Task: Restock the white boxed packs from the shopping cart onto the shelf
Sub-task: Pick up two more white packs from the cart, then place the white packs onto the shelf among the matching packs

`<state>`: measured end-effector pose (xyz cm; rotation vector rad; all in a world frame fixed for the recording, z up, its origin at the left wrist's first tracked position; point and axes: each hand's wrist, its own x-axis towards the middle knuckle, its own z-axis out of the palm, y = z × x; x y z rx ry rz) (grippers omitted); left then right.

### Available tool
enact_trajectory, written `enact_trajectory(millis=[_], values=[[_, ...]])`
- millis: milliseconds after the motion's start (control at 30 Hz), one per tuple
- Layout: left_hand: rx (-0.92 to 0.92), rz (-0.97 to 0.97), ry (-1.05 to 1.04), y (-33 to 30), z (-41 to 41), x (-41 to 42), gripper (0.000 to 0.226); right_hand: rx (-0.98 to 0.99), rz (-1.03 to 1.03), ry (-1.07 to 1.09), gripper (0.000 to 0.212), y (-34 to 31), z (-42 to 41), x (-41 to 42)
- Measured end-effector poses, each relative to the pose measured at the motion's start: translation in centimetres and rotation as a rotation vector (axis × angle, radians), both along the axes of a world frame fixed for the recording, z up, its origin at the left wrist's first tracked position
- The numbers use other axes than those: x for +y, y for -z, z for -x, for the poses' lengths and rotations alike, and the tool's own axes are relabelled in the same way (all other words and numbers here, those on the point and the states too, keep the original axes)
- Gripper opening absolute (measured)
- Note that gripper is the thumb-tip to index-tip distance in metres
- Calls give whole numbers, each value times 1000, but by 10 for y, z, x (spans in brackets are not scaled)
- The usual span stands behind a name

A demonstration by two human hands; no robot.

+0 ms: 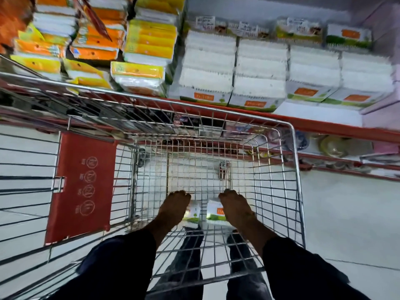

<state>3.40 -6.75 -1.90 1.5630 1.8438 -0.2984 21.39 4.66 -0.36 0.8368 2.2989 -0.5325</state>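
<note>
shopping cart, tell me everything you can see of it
The shopping cart is a silver wire-mesh basket with a tubular rim, parked against the red-edged shelf. A red plastic flap with printed icons hangs at its folded child seat. Nearly empty, it holds two white boxed packs at the bottom, under the left hand and right hand.

Cart (294,148): shiny metal wire. Packs (213,211): glossy white card. Flap (82,187): matt red plastic.

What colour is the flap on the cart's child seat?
Red, with white round symbols printed on it; the flap shows clearly in the head view.
</note>
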Motion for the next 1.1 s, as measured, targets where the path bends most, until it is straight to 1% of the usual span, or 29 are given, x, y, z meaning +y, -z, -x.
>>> enact_trajectory(millis=[67,133,233,333,433,533,633,700,833,967,1100], values=[[-29,-58,-59,8,4,-8,44,38,-3,22,41,-2,0,0],[-107,-102,-110,23,8,-23,35,80,28,55,36,-7,-1,1],[-153,-146,-167,-14,12,-18,32,123,65,122,25,-22,0,3],[-97,-182,-212,-48,12,-12,29,157,46,175,20,-36,-1,6],[-36,-231,-202,-80,10,-2,35,275,3,185,24,-59,-2,14],[71,-288,-200,-114,11,10,44,315,-114,151,32,-91,0,29],[122,-378,-234,-149,13,22,43,412,-217,178,39,-127,2,49],[127,-426,-238,-182,11,32,43,480,-269,210,44,-155,-1,65],[153,-603,-218,-238,6,59,39,629,-351,276,46,-216,-11,101],[133,-762,-222,-277,-5,85,40,701,-447,295,48,-259,-26,130],[109,-903,-192,-302,-22,116,29,772,-476,318,39,-290,-55,160]])
